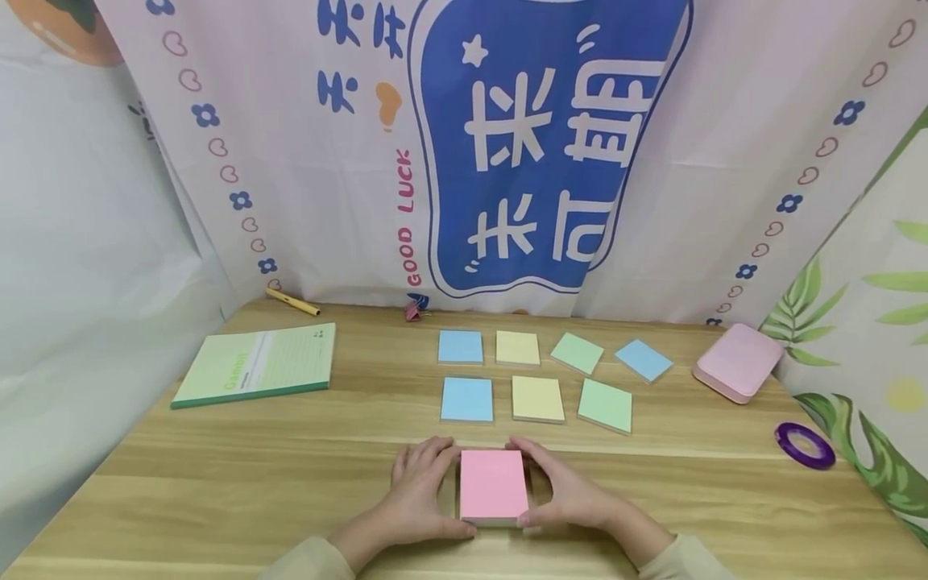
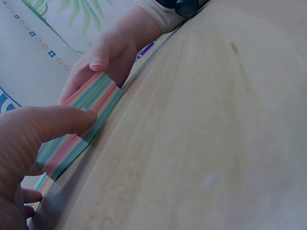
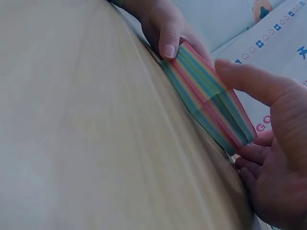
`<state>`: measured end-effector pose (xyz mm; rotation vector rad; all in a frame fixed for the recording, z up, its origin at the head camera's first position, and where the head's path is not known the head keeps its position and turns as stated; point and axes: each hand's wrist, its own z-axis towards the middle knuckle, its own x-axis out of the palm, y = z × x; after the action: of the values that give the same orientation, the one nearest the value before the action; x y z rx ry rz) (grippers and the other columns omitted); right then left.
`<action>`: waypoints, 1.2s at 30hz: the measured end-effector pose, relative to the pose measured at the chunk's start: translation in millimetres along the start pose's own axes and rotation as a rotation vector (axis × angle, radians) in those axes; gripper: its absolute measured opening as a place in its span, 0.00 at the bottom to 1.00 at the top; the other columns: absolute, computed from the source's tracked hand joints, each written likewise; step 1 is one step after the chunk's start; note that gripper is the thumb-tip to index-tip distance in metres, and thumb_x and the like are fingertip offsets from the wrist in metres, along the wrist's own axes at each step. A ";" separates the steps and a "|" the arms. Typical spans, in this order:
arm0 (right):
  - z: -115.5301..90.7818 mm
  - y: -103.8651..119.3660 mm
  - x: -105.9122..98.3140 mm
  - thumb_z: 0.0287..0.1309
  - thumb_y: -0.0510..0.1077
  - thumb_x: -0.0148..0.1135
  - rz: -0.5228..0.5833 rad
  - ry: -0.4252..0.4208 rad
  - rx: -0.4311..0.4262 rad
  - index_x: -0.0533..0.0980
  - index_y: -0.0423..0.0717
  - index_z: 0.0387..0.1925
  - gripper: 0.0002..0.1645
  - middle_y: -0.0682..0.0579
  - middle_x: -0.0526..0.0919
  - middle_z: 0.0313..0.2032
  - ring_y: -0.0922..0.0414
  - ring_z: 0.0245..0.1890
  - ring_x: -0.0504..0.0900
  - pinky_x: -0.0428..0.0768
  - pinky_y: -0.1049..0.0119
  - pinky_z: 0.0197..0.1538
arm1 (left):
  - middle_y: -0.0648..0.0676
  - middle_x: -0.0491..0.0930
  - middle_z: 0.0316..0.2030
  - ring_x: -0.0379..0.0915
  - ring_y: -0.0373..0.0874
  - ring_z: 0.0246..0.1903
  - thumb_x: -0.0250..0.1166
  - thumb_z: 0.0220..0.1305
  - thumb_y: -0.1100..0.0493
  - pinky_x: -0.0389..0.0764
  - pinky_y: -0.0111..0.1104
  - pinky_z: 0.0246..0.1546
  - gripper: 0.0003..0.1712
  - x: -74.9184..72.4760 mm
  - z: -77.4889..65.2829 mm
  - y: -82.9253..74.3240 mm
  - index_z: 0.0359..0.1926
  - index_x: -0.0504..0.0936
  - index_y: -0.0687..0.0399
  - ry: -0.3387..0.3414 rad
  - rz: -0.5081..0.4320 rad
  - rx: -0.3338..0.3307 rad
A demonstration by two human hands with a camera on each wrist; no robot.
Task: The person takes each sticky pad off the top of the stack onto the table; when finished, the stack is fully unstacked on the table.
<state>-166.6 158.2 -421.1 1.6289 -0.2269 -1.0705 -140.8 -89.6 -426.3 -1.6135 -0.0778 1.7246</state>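
Note:
A thick pad of sticky notes point(image 1: 493, 483) with a pink top sheet sits near the front of the table. Its sides, seen in the left wrist view, show layered pink, yellow, green and blue stripes. My left hand point(image 1: 416, 499) holds the pad from the left, thumb at the near corner and fingers toward the far one. From the other side my right hand point(image 1: 573, 493) grips it, the thumb on the near right corner and a finger by the far right corner. In the right wrist view the striped pad point(image 3: 206, 96) appears between both hands.
Beyond the hands lie two rows of small blue, yellow and green note pads point(image 1: 537, 399). At left are a green notebook point(image 1: 257, 362) and a yellow pen point(image 1: 292, 302); at back, a binder clip point(image 1: 416, 309). A pink box point(image 1: 738, 362) and purple tape roll point(image 1: 805, 445) are at right.

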 end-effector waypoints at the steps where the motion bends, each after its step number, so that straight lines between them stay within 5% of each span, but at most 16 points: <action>1: -0.4 0.4 1.3 0.39 0.50 0.68 -0.020 -0.007 0.005 0.45 0.41 0.64 0.56 0.51 0.54 0.61 0.55 0.58 0.55 0.54 0.54 0.57 | 0.57 0.58 0.56 0.47 0.54 0.57 0.69 0.28 0.36 0.35 0.57 0.52 0.52 0.1 -0.1 0.1 0.56 0.64 0.55 0.000 0.003 0.001; 9: -2.3 3.5 9.6 0.34 0.57 0.69 -0.141 -0.064 0.027 0.48 0.46 0.64 0.58 0.53 0.53 0.61 0.53 0.58 0.54 0.55 0.46 0.54 | 0.57 0.58 0.56 0.47 0.53 0.57 0.69 0.28 0.36 0.36 0.57 0.52 0.52 0.9 -1.2 0.5 0.56 0.64 0.55 -0.001 0.010 0.004; 19: -5.2 7.8 2.6 0.33 0.58 0.69 -0.175 -0.083 0.050 0.52 0.46 0.62 0.56 0.56 0.59 0.56 0.56 0.53 0.60 0.60 0.52 0.52 | 0.56 0.58 0.56 0.47 0.52 0.57 0.69 0.28 0.37 0.37 0.57 0.52 0.50 0.9 1.0 0.1 0.56 0.64 0.52 0.003 0.008 0.006; 26: -10.6 6.8 -12.0 0.33 0.49 0.71 -0.027 -0.125 0.034 0.52 0.39 0.60 0.54 0.50 0.62 0.53 0.52 0.51 0.64 0.62 0.57 0.54 | 0.56 0.56 0.57 0.46 0.53 0.57 0.67 0.32 0.34 0.36 0.57 0.51 0.50 -1.2 1.7 0.9 0.57 0.62 0.51 0.034 -0.005 -0.008; 36: -26.7 3.2 -56.7 0.30 0.35 0.71 0.053 -0.323 -0.053 0.53 0.30 0.57 0.51 0.35 0.61 0.53 0.42 0.53 0.62 0.62 0.69 0.52 | 0.56 0.55 0.57 0.46 0.52 0.57 0.66 0.33 0.33 0.36 0.57 0.51 0.51 -1.5 1.1 1.7 0.57 0.62 0.52 0.038 -0.009 -0.008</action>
<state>-178.1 211.3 -389.8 1.3892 -0.4487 -1.2853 -142.7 -91.2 -425.7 -1.6482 -0.0734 1.6883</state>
